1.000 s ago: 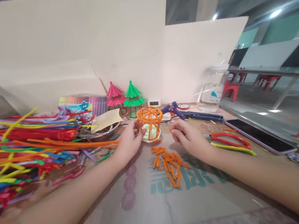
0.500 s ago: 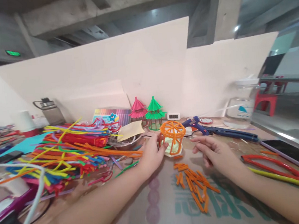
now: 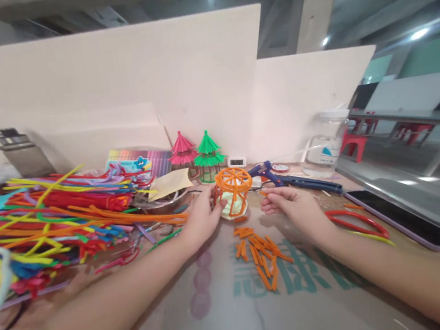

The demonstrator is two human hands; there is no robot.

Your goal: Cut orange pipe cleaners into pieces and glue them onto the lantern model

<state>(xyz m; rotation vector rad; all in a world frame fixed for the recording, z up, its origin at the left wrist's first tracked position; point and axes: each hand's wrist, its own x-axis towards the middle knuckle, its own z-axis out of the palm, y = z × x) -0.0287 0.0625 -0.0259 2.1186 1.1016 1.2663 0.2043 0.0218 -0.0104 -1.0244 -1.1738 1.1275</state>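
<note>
- At the centre of the frame, the orange openwork frame [image 3: 235, 178] stands upright on a pale base, its top a spoked ring.
- The left hand [image 3: 202, 217] has thumb and fingers curled about its left side, covering part of it.
- The right hand [image 3: 285, 200], just right of it, pinches one small orange piece [image 3: 263, 194] between thumb and fingers.
- Containers: one metal bowl [image 3: 165, 205], left of centre, its contents mostly hidden under one cream paper sheet [image 3: 170, 183]; one marker pack [image 3: 160, 162] behind it, filled with a row of coloured markers; one clear bottle [image 3: 327, 145] at right, its fill unclear; one grey flask [image 3: 26, 158] at upper left.
- A large heap of multicoloured pipe cleaners [image 3: 73, 205] fills the left; too tangled to count.
- Below the frame lie well over ten cut orange strips [image 3: 271, 265], overlapping.
- Behind: two miniature pagodas, one pink [image 3: 182, 151], one green [image 3: 208, 153]; one digital clock [image 3: 236, 161]; one blue glue gun [image 3: 271, 174].
- At right: one smartphone [image 3: 404, 215] and one red-and-yellow-handled tool [image 3: 358, 214], partly hidden by the right forearm.
</note>
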